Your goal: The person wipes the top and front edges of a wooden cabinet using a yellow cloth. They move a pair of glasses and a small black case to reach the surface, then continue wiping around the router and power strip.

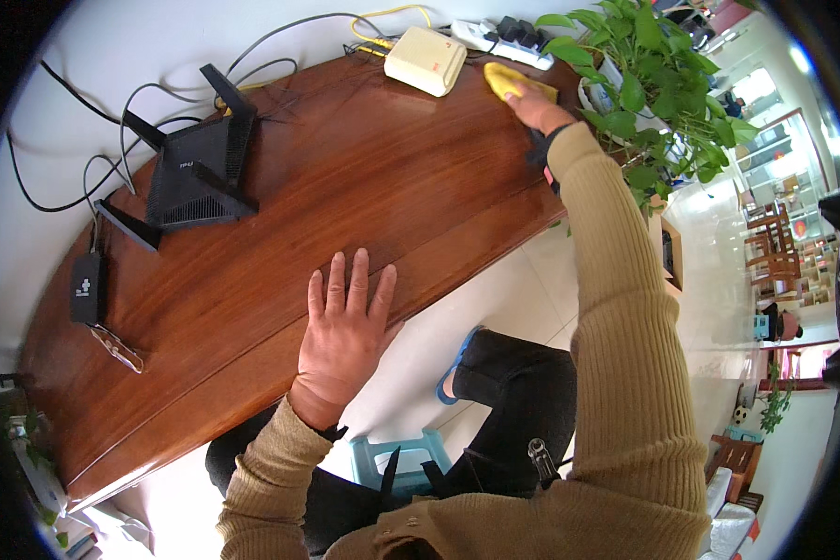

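My left hand [343, 329] lies flat, palm down and fingers apart, on the near edge of the brown wooden table [287, 273]. At the table's far right, my right hand [534, 105] presses on a folded yellow cloth [504, 77], which lies on the wood beneath its fingers. Left of the cloth is a cream-coloured network box [425, 61]. Behind them lies a white power strip [504, 45] with black plugs in it. A leafy potted plant [644, 84] stands just right of my right hand.
A black router [196, 171] with raised antennas stands at the left, its cables running along the wall. A small black box [88, 287] lies nearer the left edge. Below the table are a blue plastic stool [399, 458] and my legs. Chairs [773, 245] stand far off right.
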### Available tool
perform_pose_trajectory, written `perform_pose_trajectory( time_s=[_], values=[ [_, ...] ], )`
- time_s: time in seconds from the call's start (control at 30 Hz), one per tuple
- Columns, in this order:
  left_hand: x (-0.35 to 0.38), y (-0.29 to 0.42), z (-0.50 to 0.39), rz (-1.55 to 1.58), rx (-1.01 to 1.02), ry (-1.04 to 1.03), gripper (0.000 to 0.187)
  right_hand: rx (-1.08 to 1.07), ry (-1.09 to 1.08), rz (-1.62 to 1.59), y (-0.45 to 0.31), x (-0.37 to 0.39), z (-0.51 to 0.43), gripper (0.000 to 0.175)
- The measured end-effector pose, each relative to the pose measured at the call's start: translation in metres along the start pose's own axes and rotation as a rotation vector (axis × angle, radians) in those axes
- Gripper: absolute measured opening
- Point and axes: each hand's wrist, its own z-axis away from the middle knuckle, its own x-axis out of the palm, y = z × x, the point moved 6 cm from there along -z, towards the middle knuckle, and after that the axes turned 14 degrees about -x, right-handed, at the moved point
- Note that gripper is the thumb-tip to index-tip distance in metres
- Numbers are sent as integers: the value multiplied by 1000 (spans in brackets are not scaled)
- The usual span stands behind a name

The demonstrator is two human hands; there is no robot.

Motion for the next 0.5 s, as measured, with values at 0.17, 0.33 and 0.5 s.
perform_pose_trajectory(
  time_s=[0.17,0.33,0.5],
  values=[
    [1,-1,0,8,-2,12,70,73,0,-75,5,-10,-19,59],
    [1,-1,2,15,11,32,68,-153,-11,24,-28,-4,6,59],
    [0,0,2,37,16,54,68,-235,-5,69,-65,2,46,57]
  ],
)
